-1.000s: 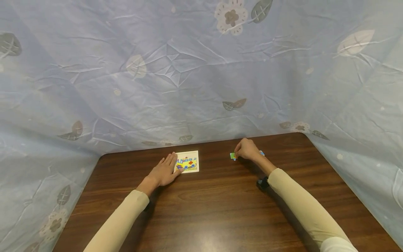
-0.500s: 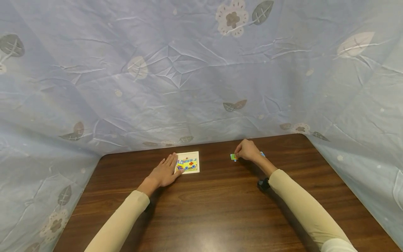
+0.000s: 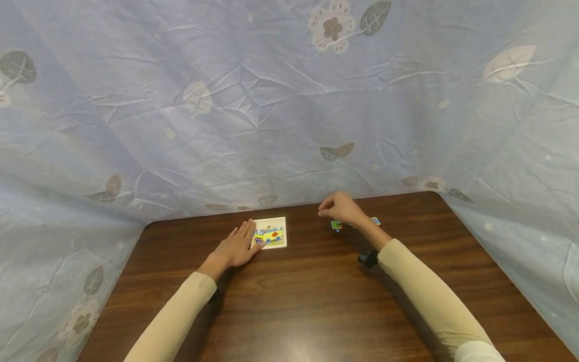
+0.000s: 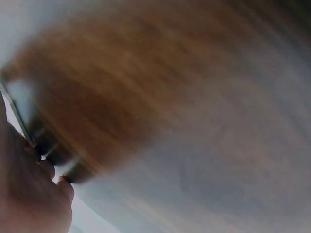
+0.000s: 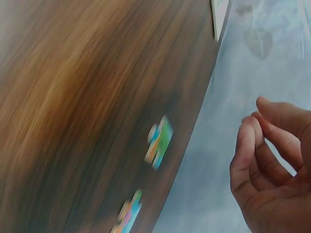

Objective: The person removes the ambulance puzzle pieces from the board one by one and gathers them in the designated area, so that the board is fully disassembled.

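Note:
My left hand (image 3: pixel 234 247) lies with straight fingers over the left edge of a cream puzzle board (image 3: pixel 274 220), which carries a yellow ambulance picture. In the left wrist view the left hand (image 4: pixel 39 194) is at the edge, and much there is blurred. My right hand (image 3: pixel 342 207) is above the table, fingers loosely curled, thumb near the index fingertip. No thing shows between its fingers in the right wrist view. Below it lie a green puzzle piece (image 3: pixel 335 225) and a blue puzzle piece (image 3: pixel 376 220), with part of another piece showing between them by the wrist.
A brown wooden table (image 3: pixel 294 296) spreads under both arms. Pale blue patterned cloth (image 3: pixel 253 151) hangs behind its far edge and along both sides. Under the right wrist is a small black device (image 3: pixel 368 259).
My right hand has left the green puzzle piece, rising and shifting slightly left; the piece stays on the table. The left hand and puzzle board have stayed in place.

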### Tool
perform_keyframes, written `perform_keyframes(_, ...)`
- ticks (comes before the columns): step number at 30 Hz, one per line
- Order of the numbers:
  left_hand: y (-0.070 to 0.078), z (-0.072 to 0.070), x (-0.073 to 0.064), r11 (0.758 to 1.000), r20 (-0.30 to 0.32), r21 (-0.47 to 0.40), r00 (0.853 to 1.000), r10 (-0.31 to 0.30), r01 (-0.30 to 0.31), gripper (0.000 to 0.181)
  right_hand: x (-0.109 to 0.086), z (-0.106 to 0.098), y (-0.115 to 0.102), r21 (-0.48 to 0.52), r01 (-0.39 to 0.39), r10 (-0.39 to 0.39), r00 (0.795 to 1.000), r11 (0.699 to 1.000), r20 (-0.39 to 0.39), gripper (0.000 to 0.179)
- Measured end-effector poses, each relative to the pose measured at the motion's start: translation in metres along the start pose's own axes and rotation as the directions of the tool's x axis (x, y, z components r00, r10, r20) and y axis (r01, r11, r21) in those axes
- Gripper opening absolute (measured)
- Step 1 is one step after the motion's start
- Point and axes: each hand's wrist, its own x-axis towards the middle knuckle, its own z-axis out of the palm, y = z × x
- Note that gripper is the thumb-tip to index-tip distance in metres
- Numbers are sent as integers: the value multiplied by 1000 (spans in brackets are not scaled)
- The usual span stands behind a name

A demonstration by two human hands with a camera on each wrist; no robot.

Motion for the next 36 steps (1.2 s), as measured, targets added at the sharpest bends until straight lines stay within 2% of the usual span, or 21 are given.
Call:
perform_keyframes(5, 5, -5, 0, 1000, 3, -13, 1000, -5, 5, 86, 13, 24, -21, -13, 72, -71, 997, 997, 37, 13)
perform_keyframes(11, 22, -9, -3, 1000, -23, 0, 999, 23, -23, 84, 27, 53, -41, -7, 87, -86, 992, 996, 98, 14)
perform_keyframes(20, 49, 3, -15, 998, -10, 44, 999, 46, -45, 82, 37, 94, -47, -8, 109, -107, 986, 994, 132, 21)
perform_keyframes(26, 63, 6, -23, 995, -10, 52, 996, 90, -89, 80, 41, 107, -47, 3, 114, -114, 986, 993, 120, 21)
perform_keyframes(31, 66, 11, -26, 990, -19, 96, 994, 107, -105, 79, 45, 113, -48, -33, 109, -105, 988, 993, 112, 23)
perform_keyframes(36, 67, 12, -27, 990, -14, 89, 994, 107, -105, 80, 48, 116, -47, -62, 92, -84, 989, 994, 121, 24)
